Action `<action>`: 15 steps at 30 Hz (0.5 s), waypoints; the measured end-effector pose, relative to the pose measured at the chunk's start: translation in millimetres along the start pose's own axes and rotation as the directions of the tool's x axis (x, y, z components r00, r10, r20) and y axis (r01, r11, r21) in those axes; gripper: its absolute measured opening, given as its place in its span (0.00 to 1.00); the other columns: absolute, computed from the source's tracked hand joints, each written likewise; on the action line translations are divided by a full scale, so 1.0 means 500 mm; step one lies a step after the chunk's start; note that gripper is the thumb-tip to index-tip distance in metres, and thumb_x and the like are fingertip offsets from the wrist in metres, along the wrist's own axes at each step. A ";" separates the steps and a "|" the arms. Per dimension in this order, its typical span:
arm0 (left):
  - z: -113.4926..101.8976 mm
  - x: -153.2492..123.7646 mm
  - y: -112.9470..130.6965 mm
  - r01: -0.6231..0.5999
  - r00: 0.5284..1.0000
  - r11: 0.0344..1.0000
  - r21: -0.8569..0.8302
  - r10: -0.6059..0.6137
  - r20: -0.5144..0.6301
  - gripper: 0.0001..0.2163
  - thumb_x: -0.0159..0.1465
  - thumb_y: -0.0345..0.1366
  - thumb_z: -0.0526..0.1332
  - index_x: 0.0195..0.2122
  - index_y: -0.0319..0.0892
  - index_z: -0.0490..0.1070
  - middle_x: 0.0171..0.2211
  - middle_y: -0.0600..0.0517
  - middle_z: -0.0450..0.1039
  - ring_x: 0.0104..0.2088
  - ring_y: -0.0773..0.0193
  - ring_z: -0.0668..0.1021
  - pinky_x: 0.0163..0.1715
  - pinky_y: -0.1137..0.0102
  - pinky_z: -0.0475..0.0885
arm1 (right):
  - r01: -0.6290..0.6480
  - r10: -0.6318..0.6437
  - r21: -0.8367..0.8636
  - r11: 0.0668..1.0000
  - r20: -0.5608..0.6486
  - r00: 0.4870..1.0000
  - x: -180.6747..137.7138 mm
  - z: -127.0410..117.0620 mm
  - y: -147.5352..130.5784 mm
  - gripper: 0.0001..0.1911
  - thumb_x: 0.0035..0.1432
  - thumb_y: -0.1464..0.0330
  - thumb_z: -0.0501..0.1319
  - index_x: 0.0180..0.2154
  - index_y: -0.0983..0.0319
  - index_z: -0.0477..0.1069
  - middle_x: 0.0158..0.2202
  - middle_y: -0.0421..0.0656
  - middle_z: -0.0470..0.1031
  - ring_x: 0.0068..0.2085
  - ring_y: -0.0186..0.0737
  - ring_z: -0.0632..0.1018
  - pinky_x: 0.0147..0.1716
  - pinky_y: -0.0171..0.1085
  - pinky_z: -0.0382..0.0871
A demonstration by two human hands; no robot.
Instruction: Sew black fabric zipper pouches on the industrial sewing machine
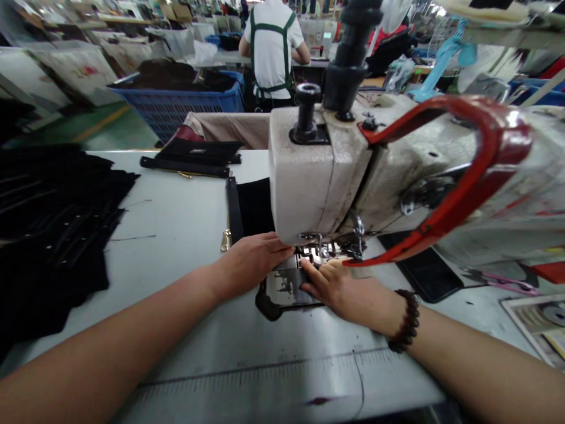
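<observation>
My left hand (pixel 251 259) lies palm down, fingers nearly straight and close together, tips beside the needle area; whether they pinch any cloth I cannot tell. My right hand (pixel 353 291), below a bracelet of dark round beads (pixel 405 321), extends its index finger toward the same spot, thumb apart and lower; its grip, too, I cannot tell.

Beneath and beyond my left hand is one black fabric panel with a dark zipper strip along its left edge (pixel 253 206), on the table left of the needle. The strip's long axis runs away from me; its far end shows, and one gold metal zipper pull (pixel 226 240) sits beside its near portion. The white, scuffed sewing-machine head (pixel 304 176) stands over the panel and hides its right side; one red curved bar (pixel 485 129) arches above my right hand.

Farther out on the pale table (pixel 176 330): one heap of black fabric pieces (pixel 53 224) at left, their number uncountable; one black zippered piece (pixel 198 152) behind, lying crosswise; one dark flat slab with rounded corners (pixel 426 274) at right. Beyond the table are one blue plastic basket (pixel 189 109) holding dark cloth and one co-worker (pixel 271 47) seen from behind.
</observation>
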State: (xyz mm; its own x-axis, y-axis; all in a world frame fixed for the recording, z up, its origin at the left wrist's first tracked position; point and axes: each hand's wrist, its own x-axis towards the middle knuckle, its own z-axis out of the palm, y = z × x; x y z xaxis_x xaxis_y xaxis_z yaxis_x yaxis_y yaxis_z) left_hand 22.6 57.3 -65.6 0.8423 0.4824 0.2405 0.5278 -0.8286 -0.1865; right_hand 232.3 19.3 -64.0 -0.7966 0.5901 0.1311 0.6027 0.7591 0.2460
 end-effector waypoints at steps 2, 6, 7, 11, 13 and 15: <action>0.001 0.000 0.000 0.010 0.999 1.000 -0.010 -0.010 0.030 0.13 0.64 0.25 0.47 0.43 0.41 0.68 0.45 0.53 0.71 0.49 0.69 0.70 0.51 0.76 0.61 | 0.007 -0.007 0.004 1.000 0.018 1.000 0.001 -0.003 0.000 0.20 0.65 0.64 0.43 0.51 0.70 0.61 0.28 0.46 0.72 0.29 0.41 0.72 0.22 0.37 0.56; 0.000 0.002 0.001 0.032 0.998 0.999 -0.030 -0.030 0.057 0.12 0.63 0.25 0.49 0.44 0.41 0.68 0.45 0.53 0.72 0.48 0.69 0.71 0.49 0.76 0.62 | -0.001 0.001 -0.003 1.000 0.026 1.000 0.002 -0.008 0.001 0.20 0.65 0.64 0.44 0.51 0.70 0.61 0.28 0.46 0.73 0.28 0.40 0.72 0.22 0.37 0.56; -0.001 0.002 0.001 0.033 0.998 0.999 -0.036 -0.030 0.059 0.12 0.63 0.24 0.49 0.44 0.41 0.68 0.45 0.53 0.72 0.48 0.69 0.71 0.49 0.76 0.62 | -0.006 0.006 -0.009 1.000 0.015 1.000 0.002 -0.008 0.001 0.20 0.65 0.64 0.45 0.51 0.70 0.61 0.27 0.45 0.72 0.28 0.40 0.72 0.22 0.37 0.55; -0.004 0.004 0.001 0.032 0.997 0.998 -0.055 -0.028 0.079 0.12 0.63 0.25 0.51 0.44 0.40 0.68 0.44 0.52 0.72 0.47 0.69 0.71 0.49 0.76 0.62 | 0.002 -0.002 -0.004 1.000 -0.015 1.000 0.000 0.002 0.001 0.20 0.65 0.64 0.44 0.51 0.70 0.62 0.25 0.44 0.72 0.26 0.40 0.72 0.23 0.37 0.55; -0.005 0.003 -0.001 0.024 0.996 0.998 -0.058 -0.018 0.092 0.11 0.63 0.26 0.51 0.44 0.40 0.68 0.45 0.53 0.72 0.47 0.68 0.71 0.48 0.76 0.62 | 0.012 -0.012 0.021 1.000 -0.011 1.000 0.000 0.009 0.002 0.21 0.65 0.64 0.44 0.51 0.71 0.61 0.25 0.44 0.72 0.27 0.40 0.71 0.24 0.37 0.56; -0.005 0.002 -0.002 0.018 0.995 0.998 -0.061 -0.012 0.099 0.11 0.63 0.26 0.52 0.45 0.40 0.68 0.46 0.53 0.71 0.48 0.68 0.71 0.48 0.76 0.62 | 0.020 -0.020 0.039 0.999 -0.003 1.000 0.001 0.013 0.002 0.21 0.65 0.64 0.44 0.51 0.71 0.61 0.26 0.46 0.72 0.27 0.39 0.71 0.25 0.37 0.56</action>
State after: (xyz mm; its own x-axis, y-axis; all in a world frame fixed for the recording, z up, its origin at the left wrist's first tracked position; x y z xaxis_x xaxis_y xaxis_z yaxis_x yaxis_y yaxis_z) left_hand 22.5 58.0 -62.7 0.8426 0.5181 0.1469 0.5353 -0.8356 -0.1234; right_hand 232.9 22.2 -69.9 -0.8089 0.5737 0.1287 0.5876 0.7811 0.2111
